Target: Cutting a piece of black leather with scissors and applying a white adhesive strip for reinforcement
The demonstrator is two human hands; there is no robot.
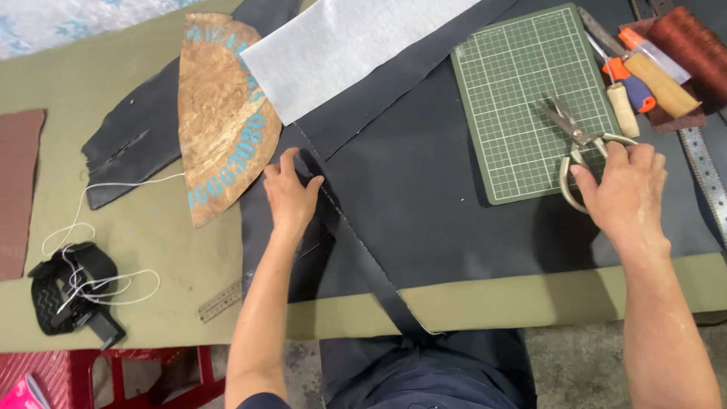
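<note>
The left hand (291, 195) is lying flat, fingers released, pinning the dark leather sheet (424, 204) on the worktop (166, 242). The right hand (625, 189) is closing around the metal scissors (575, 144) on the green cutting mat (530, 98); keeping the sheet pinned flat is advisable.

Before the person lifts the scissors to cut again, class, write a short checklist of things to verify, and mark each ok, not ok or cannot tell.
1. Right hand on the scissors: ok, fingers at the handle loops.
2. Scissors blades closed: ok.
3. Left hand pressing the dark strip flat: ok.
4. Strip fully on the table: not ok, its end hangs over the near edge.
5. Green cutting mat free of other tools: ok, only the scissors lie on it.
6. Cutting line marked on the black sheet: cannot tell.
</note>
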